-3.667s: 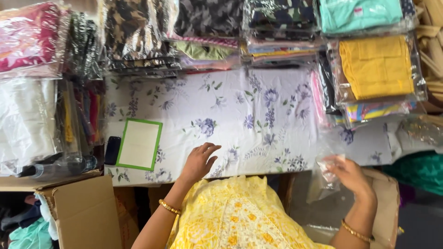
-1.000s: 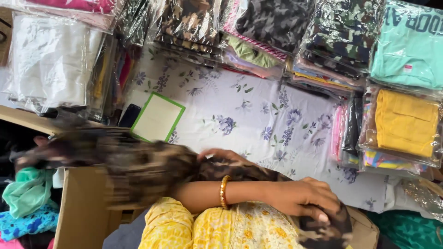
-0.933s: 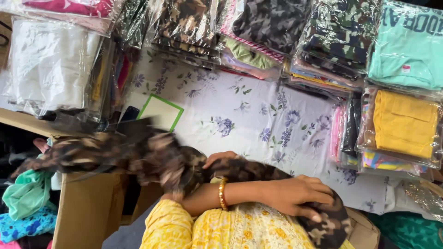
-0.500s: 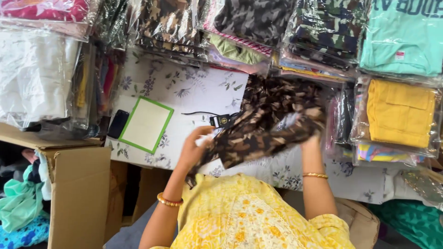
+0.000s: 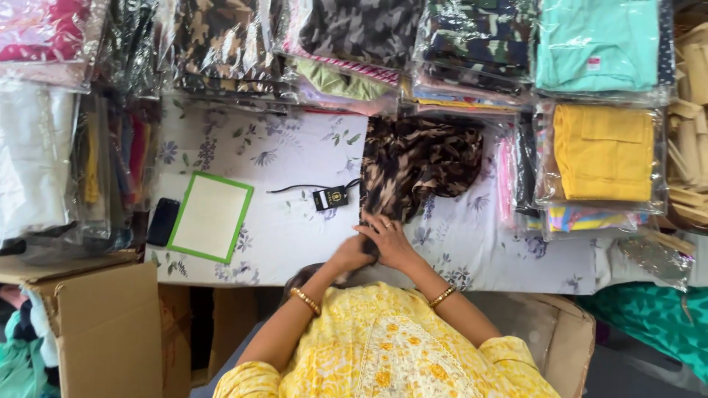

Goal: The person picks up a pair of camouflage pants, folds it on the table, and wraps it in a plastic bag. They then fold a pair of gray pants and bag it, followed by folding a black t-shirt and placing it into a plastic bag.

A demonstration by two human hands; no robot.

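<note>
Brown-and-black camouflage-print fabric garment (image 5: 417,166) lies on the floral white tablecloth (image 5: 295,147), its black hang tag (image 5: 330,197) trailing left. My right hand (image 5: 391,239) presses flat, fingers spread, on its near edge. My left hand (image 5: 352,254) sits beside, grip unclear.

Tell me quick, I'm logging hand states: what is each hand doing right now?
Left hand: pressed on the near edge of the camouflage garment, mostly covered by the other hand; grip cannot be told.
Right hand: open, flat on the garment.
</note>
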